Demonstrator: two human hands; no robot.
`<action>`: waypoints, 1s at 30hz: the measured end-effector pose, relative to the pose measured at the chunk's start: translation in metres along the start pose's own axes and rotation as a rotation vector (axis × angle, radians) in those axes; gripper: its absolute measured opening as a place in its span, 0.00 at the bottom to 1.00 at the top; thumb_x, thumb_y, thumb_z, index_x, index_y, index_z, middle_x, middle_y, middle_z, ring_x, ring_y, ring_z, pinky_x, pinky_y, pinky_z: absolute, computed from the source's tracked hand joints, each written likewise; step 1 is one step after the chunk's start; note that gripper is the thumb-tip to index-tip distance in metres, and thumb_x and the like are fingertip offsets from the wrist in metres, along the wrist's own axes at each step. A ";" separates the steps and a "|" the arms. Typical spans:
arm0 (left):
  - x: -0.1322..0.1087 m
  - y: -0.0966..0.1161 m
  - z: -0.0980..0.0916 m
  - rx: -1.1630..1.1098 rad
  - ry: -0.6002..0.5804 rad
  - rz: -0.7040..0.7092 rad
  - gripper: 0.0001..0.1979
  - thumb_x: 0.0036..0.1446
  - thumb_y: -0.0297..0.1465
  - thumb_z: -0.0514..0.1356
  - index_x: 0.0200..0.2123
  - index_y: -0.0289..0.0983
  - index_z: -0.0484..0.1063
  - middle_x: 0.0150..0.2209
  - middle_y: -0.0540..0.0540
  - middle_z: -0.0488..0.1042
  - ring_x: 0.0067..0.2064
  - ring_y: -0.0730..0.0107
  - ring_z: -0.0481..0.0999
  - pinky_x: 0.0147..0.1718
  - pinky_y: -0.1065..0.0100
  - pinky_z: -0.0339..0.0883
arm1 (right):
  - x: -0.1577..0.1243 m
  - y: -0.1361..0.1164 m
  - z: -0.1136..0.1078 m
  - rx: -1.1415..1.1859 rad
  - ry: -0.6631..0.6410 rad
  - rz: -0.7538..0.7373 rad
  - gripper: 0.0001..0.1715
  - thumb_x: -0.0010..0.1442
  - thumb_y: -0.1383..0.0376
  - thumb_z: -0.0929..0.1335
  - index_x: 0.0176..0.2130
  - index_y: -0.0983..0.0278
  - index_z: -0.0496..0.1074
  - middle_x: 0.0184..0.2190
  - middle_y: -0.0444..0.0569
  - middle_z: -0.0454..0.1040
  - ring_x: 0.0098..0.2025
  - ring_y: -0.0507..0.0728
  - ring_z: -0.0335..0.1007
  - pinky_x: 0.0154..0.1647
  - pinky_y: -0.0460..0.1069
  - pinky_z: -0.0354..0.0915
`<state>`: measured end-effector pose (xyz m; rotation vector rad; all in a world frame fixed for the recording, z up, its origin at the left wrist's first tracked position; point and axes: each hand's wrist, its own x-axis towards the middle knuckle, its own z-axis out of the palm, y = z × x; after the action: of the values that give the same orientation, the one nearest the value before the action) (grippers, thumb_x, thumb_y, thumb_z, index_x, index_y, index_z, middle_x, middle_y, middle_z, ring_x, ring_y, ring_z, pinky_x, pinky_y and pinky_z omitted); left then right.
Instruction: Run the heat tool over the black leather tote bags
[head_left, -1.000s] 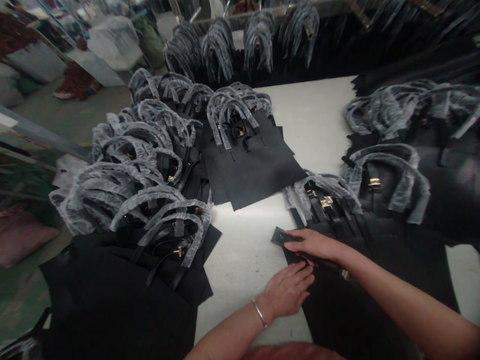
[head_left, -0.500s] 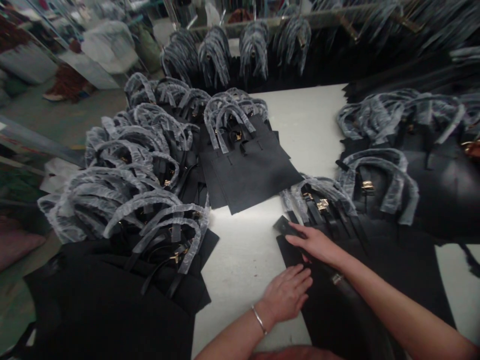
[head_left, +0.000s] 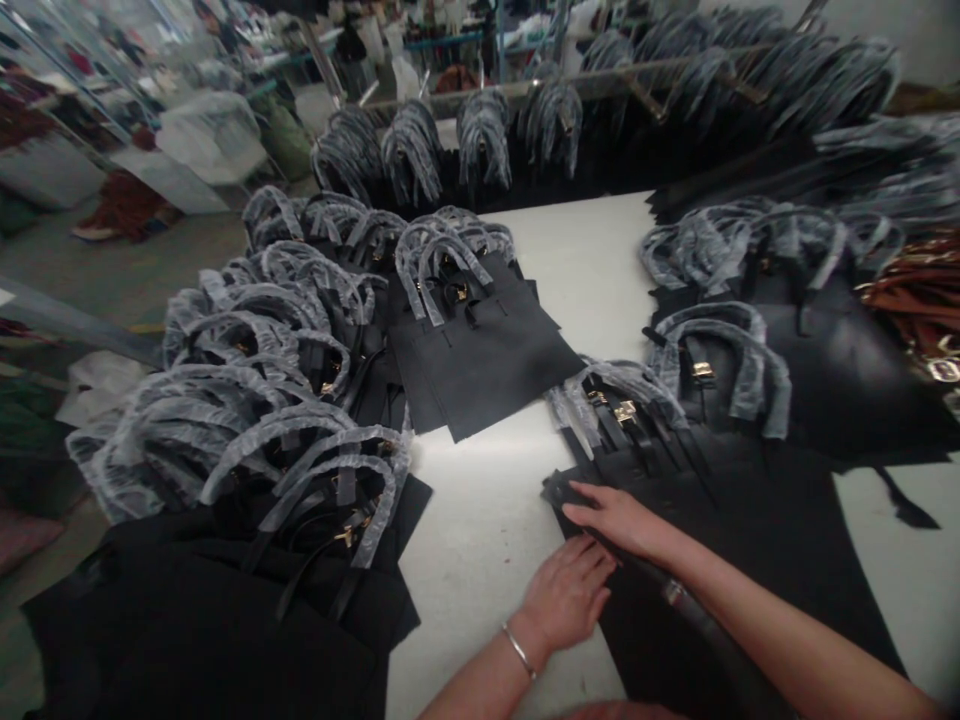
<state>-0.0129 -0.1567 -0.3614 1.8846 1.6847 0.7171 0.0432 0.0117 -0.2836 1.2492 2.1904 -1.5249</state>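
My right hand (head_left: 619, 518) grips a black leather strap (head_left: 679, 592) over the top left corner of a flat black bag panel (head_left: 780, 545). The strap carries a small metal fitting and runs under my forearm; part of it is hidden. My left hand (head_left: 562, 595), with a bracelet on its wrist, lies with fingers stretched at the panel's left edge, its fingertips close under the right hand. Just beyond are film-wrapped handles (head_left: 637, 385) with gold clasps, attached to black bag pieces.
On the left lies a large heap of black bag pieces (head_left: 225, 610) with wrapped handles. Another small stack (head_left: 495, 350) rests mid-table on the white tabletop (head_left: 480, 540). Brown straps (head_left: 922, 290) lie at the right. Behind the table, wrapped handles (head_left: 484, 135) hang from a rail.
My right hand has lowered the strap's end onto the panel's corner. The left hand has barely moved. The camera view has tilted up and turned slightly right.
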 end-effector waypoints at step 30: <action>0.251 0.008 -0.090 0.313 -0.305 0.404 0.13 0.52 0.21 0.60 0.40 0.40 0.70 0.54 0.45 0.68 0.58 0.62 0.62 0.59 0.60 0.55 | -0.211 0.156 -0.008 0.220 0.387 0.181 0.44 0.51 0.51 0.69 0.63 0.62 0.63 0.50 0.56 0.76 0.53 0.70 0.69 0.53 0.54 0.65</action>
<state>-0.0455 0.0943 -0.2770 2.4498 1.2948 0.2916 0.2906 -0.0747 -0.2642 1.8968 2.0835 -1.5919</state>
